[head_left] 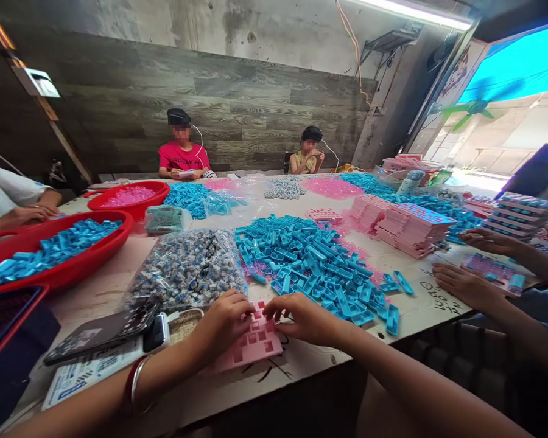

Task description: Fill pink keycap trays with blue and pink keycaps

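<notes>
A pink plastic tray [256, 349] with square pockets lies on the table in front of me, slightly turned. Over its left side, my left hand [223, 321] is closed, its fingertips pinched near the upper pockets. My right hand [307, 317] reaches in from the right, fingers curled down to the tray's upper right part. Whatever small piece either hand may hold is hidden by the fingers. Just beyond my hands are a heap of blue plastic troughs [301, 261] and a clear bag of small grey-and-blue switches [189, 267].
To my left are a phone [105, 331], a dark basket [13, 347] and a red basin [114, 240] with blue parts. Stacked pink trays [411, 234] stand to the right. A co-worker's hands [466, 286] work at the right; other people sit across and at the left.
</notes>
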Demonstrator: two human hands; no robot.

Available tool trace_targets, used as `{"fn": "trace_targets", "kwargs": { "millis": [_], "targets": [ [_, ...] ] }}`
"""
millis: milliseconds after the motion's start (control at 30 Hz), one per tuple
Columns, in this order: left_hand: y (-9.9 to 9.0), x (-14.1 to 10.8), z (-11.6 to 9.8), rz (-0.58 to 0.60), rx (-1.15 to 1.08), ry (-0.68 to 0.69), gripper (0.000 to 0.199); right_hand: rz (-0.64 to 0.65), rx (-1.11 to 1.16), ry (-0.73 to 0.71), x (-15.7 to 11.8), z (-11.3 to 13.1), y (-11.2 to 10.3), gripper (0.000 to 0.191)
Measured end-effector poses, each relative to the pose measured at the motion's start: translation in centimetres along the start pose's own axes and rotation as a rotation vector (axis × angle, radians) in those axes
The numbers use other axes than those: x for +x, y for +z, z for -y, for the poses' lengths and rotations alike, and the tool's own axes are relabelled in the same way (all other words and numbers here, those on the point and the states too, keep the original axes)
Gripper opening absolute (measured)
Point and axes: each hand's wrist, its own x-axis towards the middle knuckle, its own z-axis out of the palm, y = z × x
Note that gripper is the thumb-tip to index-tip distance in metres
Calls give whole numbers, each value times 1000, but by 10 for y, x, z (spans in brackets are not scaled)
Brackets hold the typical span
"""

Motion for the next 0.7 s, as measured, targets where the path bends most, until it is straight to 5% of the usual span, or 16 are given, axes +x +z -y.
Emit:
{"fn": "trace_targets", "kwargs": {
  "millis": [333, 700],
  "targets": [
    [0, 1, 5, -8, -123, -65, 15, 5, -14, 35, 0, 2, -1, 25],
    [-5, -7, 0, 18, 39, -60, 13, -12, -16, 79, 1, -5, 9, 21]
  ]
}}
